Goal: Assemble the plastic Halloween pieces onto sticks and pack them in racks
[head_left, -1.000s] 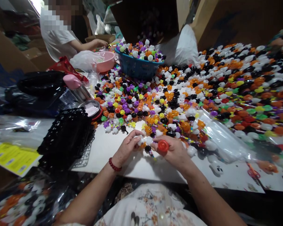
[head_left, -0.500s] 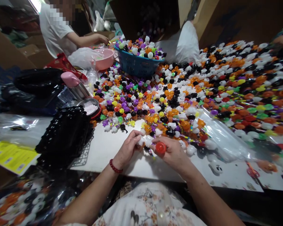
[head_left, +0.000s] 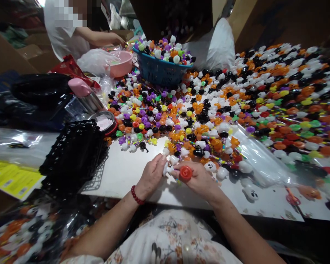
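My left hand (head_left: 151, 175), with a red bead bracelet on its wrist, is closed on a small white piece (head_left: 165, 169) near the table's front edge. Facing it, my right hand (head_left: 199, 179) is wrapped round a red round-ended thing (head_left: 186, 173), its fingertips at the same white piece. What the red thing is at its other end is hidden under the fingers. Just beyond both hands lies a wide spread of small plastic pieces (head_left: 154, 121) in white, orange, black, purple, green and yellow.
A blue basket (head_left: 162, 71) heaped with pieces and a pink basin (head_left: 121, 64) stand behind. Black trays (head_left: 71, 154) lie left. Clear bags (head_left: 266, 161) and red-handled scissors (head_left: 293, 198) lie right. A person in white (head_left: 63, 33) reaches in at upper left.
My left hand has turned a little, with its fingers more upright round the white piece. My right hand and the red thing have shifted slightly left. The other person's arm has moved slightly.
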The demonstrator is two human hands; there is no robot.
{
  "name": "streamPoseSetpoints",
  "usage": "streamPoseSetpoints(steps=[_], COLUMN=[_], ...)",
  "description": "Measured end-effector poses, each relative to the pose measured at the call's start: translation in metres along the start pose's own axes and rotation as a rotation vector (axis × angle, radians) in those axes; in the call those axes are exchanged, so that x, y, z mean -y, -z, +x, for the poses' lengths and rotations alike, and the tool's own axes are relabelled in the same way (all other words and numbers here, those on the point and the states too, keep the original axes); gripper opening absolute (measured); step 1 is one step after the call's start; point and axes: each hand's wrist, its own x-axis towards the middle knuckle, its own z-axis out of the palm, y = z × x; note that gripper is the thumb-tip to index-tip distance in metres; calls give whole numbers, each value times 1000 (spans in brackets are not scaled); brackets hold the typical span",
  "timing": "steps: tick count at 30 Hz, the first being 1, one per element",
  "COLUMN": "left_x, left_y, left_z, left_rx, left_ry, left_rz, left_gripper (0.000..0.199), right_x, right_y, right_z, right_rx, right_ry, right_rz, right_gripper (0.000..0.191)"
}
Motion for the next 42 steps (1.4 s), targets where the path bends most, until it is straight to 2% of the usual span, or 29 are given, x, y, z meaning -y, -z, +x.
streamPoseSetpoints(steps=[4, 7, 9, 11, 14, 17, 19, 22, 24, 26, 28, 29, 35, 42], left_x=[3, 3, 3, 2, 3, 4, 3, -7, -17, -27, -33, -35, -36, -23], left_y=[-7, -8, -6, 0, 13, 27, 33, 34, 30, 25, 22, 21, 22, 24], left_z=[-4, -4, 0, 10, 36, 72, 98, 135, 157, 176, 193, 200, 222, 222], left_rx=[-43, -63, -64, -81, -174, -283, -347, -393, -270, -55, 129, 183, 321, 406], left_ry=[-45, -27, -10, -35, -130, -241, -311, -405, -469, -500, -493, -485, -471, -572], left_rz=[85, 84, 53, 53, 171, 443, 651, 870, 1043, 1219, 1324, 1343, 1405, 1413], left_gripper=[40, 40, 40, 39, 34, 20, 14, 28, 34, 33, 29, 26, 25, 16], right_x=[4, 4, 2, -3, -14, -23, -25, -24, -21, -18, -13, -10, 2, -9], right_y=[-12, -17, -12, 3, 32, 51, 49, 30, 15, 2, -4, -5, 1, -5], right_z=[2, 6, 10, 15, 22, 25, 23, 19, 15, 12, 10, 8, 3, 5], right_rx=[-4, -10, -6, -44, -243, -452, -437, -285, -200, -149, -140, -144, -144, -171], right_ry=[16, 48, 59, 49, 58, 117, 132, 104, 63, 27, 0, -18, -233, -145], right_rz=[14, -7, -22, -60, -237, -442, -449, -360, -310, -268, -236, -217, -24, -22], right_gripper=[30, 30, 33, 34, 30, 32, 32, 32, 34, 39, 43, 44, 62, 41])
